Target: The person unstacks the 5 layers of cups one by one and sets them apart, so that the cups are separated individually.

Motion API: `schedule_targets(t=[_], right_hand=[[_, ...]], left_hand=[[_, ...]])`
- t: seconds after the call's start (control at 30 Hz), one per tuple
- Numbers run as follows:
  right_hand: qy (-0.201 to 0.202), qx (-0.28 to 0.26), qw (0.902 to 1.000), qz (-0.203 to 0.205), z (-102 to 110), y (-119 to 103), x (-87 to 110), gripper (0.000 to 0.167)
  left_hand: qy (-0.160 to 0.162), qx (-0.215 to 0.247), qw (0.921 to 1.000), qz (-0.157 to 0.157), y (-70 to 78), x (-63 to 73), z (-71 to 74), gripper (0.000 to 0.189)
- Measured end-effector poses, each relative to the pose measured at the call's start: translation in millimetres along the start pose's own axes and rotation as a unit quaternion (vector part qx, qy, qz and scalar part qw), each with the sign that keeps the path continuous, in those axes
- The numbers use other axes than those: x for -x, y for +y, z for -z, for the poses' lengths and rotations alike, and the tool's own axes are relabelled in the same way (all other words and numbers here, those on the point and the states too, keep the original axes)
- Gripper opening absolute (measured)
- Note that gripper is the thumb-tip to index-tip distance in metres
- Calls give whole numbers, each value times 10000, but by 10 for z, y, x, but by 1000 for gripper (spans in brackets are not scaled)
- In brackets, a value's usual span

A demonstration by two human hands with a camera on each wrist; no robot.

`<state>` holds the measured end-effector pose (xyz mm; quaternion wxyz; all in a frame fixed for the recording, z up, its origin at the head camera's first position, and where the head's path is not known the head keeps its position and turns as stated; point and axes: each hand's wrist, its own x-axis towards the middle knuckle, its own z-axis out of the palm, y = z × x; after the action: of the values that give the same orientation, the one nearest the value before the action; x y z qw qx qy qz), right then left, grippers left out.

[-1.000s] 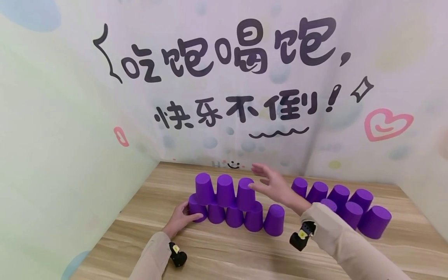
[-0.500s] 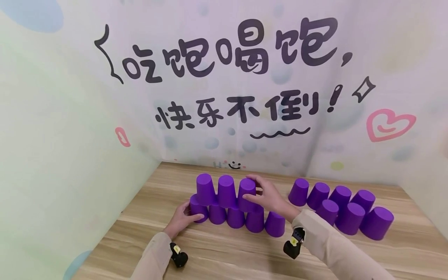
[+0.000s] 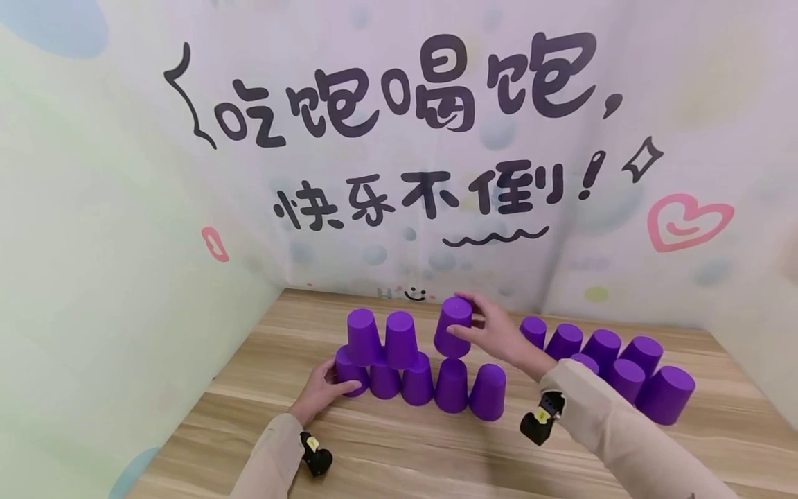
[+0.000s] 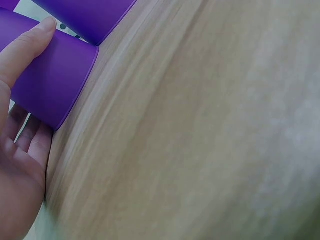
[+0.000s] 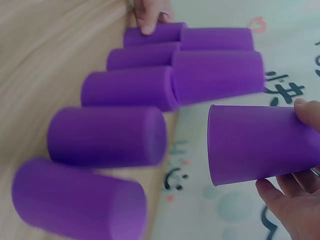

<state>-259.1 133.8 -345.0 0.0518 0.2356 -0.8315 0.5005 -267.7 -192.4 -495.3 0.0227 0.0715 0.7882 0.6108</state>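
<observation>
My right hand (image 3: 499, 338) grips an upside-down purple cup (image 3: 453, 316) in the air, thumb in front and fingers behind. The held cup (image 5: 250, 145) hangs above the right part of a row of upside-down purple cups, apart from them in the right wrist view. My left hand (image 3: 319, 395) holds the leftmost bottom cup (image 3: 351, 372) at its side, thumb across the front. In the left wrist view that cup (image 4: 55, 75) stands on the table against its neighbour. Two cups form an upper level, a left one (image 3: 364, 337) and a right one (image 3: 401, 341), straddling the bottom cups.
At the right of the wooden table (image 3: 399, 450) stands a group of several upside-down purple cups (image 3: 666, 396), partly hidden by my right forearm. A printed backdrop (image 3: 386, 263) rises behind the table's back edge.
My right hand reached in, took hold of the right-hand upper cup, and has lifted it up and to the right off the row. The left hand has stayed in place.
</observation>
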Motion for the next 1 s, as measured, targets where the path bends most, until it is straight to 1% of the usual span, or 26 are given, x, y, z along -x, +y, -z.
schedule_targets(t=[0.13, 0.2, 0.27, 0.4, 0.5, 0.67, 0.73, 0.9, 0.97, 1.0], right_hand=[[194, 183, 9996, 10, 220, -32, 25, 59], [287, 235, 9993, 87, 328, -20, 47, 58], [391, 337, 9986, 79, 432, 4, 78, 58], [473, 543, 9972, -188, 617, 88, 171, 61], [464, 689, 9958, -383, 716, 173, 259, 63], [473, 987, 9930, -445, 806, 353, 391, 62], [492, 1094, 9917, -462, 819, 442, 435, 62], [561, 1253, 9894, -477, 805, 669, 531, 60], [557, 1282, 9887, -534, 789, 752, 563, 59], [549, 1296, 9884, -578, 780, 790, 577, 59]], left_hand=[[51, 3, 10000, 43, 12, 4, -5, 68], [68, -25, 10000, 54, 19, 7, -4, 68], [74, -51, 9999, 64, 23, 10, 0, 68], [63, -53, 9999, 66, 17, 8, 8, 69], [50, -48, 10000, 35, 5, -1, 14, 69], [14, -35, 10000, -32, 8, -1, 17, 68], [-15, 7, 10000, -36, 67, 23, 12, 66], [13, 61, 9999, -103, 52, 21, -3, 66], [19, 72, 9999, -126, -1, 3, -2, 67], [-1, 92, 9999, -98, 2, 5, -2, 67]])
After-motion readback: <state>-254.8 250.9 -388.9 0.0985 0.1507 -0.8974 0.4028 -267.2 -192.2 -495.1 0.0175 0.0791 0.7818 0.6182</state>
